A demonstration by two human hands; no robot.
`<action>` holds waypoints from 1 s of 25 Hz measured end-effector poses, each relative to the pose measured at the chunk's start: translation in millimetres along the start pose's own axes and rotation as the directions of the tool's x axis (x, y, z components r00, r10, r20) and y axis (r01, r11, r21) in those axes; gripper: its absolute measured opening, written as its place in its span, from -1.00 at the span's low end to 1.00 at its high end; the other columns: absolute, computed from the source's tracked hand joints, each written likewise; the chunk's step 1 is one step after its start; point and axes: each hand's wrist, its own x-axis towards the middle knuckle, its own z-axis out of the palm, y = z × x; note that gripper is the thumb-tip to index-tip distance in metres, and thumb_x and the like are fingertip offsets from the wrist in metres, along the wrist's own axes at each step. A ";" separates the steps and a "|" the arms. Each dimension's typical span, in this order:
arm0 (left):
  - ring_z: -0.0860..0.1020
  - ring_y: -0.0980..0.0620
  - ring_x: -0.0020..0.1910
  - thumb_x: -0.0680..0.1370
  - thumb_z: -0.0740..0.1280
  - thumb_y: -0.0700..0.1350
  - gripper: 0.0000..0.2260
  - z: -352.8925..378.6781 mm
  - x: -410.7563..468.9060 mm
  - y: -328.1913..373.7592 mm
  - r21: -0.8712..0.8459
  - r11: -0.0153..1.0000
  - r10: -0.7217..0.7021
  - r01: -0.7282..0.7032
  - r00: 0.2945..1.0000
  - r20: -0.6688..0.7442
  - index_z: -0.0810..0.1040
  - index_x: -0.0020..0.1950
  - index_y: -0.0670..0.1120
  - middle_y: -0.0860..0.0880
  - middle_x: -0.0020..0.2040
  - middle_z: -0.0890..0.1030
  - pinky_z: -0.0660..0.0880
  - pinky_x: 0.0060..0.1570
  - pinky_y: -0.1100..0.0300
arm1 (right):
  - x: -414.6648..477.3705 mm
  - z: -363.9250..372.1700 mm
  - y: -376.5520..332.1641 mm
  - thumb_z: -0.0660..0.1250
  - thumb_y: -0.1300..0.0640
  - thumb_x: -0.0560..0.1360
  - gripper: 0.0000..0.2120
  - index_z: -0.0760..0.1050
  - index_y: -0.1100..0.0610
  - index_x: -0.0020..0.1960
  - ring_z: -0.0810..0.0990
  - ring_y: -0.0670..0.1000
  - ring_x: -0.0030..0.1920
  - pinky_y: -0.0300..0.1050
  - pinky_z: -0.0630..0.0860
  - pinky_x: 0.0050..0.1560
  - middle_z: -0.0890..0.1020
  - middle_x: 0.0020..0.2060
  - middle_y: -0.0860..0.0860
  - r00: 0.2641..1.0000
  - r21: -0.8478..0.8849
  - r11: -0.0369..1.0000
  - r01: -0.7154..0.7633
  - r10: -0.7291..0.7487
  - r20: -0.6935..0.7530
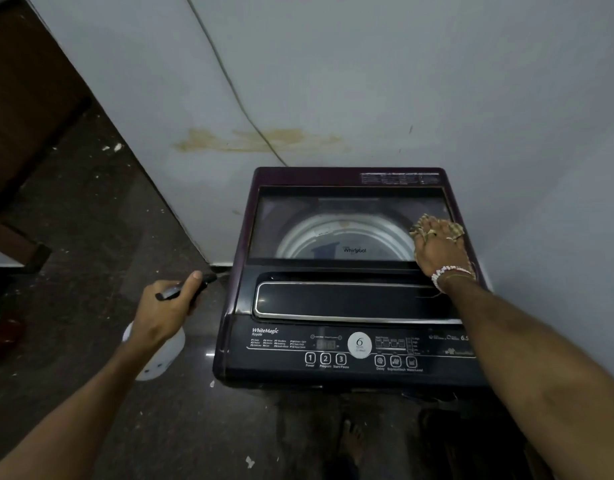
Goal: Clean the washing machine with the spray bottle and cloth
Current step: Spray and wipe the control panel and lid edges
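My right hand (437, 245) lies palm down on the glass lid (347, 225) of the washing machine (347, 275), near the lid's right edge. The fingers are spread and pressing a patterned cloth (454, 228) flat against the glass; the cloth pokes out beyond my fingertips toward the back right corner. That arm reaches in from the lower right, crossing over the control panel (350, 351) and the right end of the long dark handle strip (347, 301), with a white bead bracelet (449, 273) at the wrist.

My left hand (163, 308) is held out over the floor (91, 237), just off the machine's left side and level with the front edge of the lid. It is wrapped around the black head of the spray bottle (160, 351), thumb up along the top, nozzle pointing right toward the machine. The white body of the bottle hangs below my wrist.

The rest of the lid, from the middle to the left edge, is bare glass, with the drum showing through. The machine's back edge stands close to the wall (368, 81), and a cable (229, 81) runs down the wall behind the back left corner. To the left the dark floor is open; on the right the wall closes in beside the machine. My bare foot (352, 441) is at the front edge.
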 end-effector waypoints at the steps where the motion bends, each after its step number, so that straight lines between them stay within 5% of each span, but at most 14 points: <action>1: 0.51 0.13 -0.55 0.56 0.24 0.34 -0.41 -1.8 -11.6 -4.6 -0.004 1.000 -0.030 0.030 0.999 -0.027 0.63 -0.29 -0.16 0.00 -0.45 0.64 0.47 -0.44 0.16 | -4.6 -1.5 -2.4 -0.03 0.00 0.70 -0.48 0.20 0.16 0.60 0.16 0.07 0.59 0.08 -0.02 0.61 0.24 0.59 0.06 1.000 0.005 1.000 0.007 -0.007 -0.003; 6: 0.50 0.16 -0.55 0.65 0.22 0.32 -0.45 2.3 -67.1 -14.0 -0.120 0.993 -0.020 0.005 0.992 -0.122 0.70 -0.24 -0.07 -0.05 -0.42 0.64 0.44 -0.57 0.26 | -27.0 -10.4 -21.1 -0.02 -0.02 0.71 -0.51 0.32 0.17 0.55 0.24 0.10 0.56 0.08 0.05 0.59 0.33 0.55 0.09 0.998 0.022 0.998 0.057 -0.057 0.027; 10: 0.50 0.18 -0.48 0.69 0.21 0.25 -0.45 20.9 -96.8 0.0 -0.168 0.986 -0.017 -0.005 0.991 -0.131 0.63 -0.25 -0.13 0.09 -0.43 0.60 0.45 -0.45 0.18 | -63.0 -19.5 -41.4 -0.05 -0.09 0.70 -0.47 0.25 0.13 0.58 0.19 0.13 0.58 0.12 0.04 0.60 0.26 0.58 0.12 0.992 0.079 0.995 0.056 -0.065 0.110; 14: 0.52 0.21 -0.49 0.66 0.22 0.27 -0.48 34.9 -120.1 12.3 -0.198 0.979 0.019 -0.047 0.990 -0.140 0.55 -0.34 -0.04 0.08 -0.45 0.60 0.43 -0.48 0.33 | -97.2 -28.3 -58.9 -0.07 -0.15 0.69 -0.49 0.33 0.06 0.51 0.20 0.20 0.57 0.28 0.10 0.55 0.30 0.55 0.12 0.983 0.102 0.994 0.051 -0.068 0.171; 20: 0.56 0.07 -0.32 0.52 0.10 0.50 -0.35 62.5 -161.2 26.8 -0.157 0.988 -0.025 -0.008 0.978 -0.207 0.59 -0.20 -0.06 -0.10 -0.28 0.64 0.47 -0.30 0.18 | -141.1 -30.3 -57.7 -0.03 -0.12 0.70 -0.50 0.41 0.12 0.46 0.42 0.19 0.44 0.12 0.34 0.47 0.44 0.46 0.16 0.978 0.087 0.985 0.146 -0.157 0.138; 25: 0.55 -0.07 -0.43 0.49 0.21 0.45 -0.33 97.7 -187.0 31.8 -0.186 0.981 -0.077 0.052 0.989 -0.129 0.57 -0.26 -0.18 -0.14 -0.40 0.57 0.61 -0.34 -0.06 | -154.5 -27.5 -25.8 -0.02 -0.09 0.71 -0.49 0.30 0.11 0.56 0.27 0.10 0.55 0.07 0.15 0.57 0.33 0.55 0.09 0.983 0.064 0.984 0.163 -0.168 0.077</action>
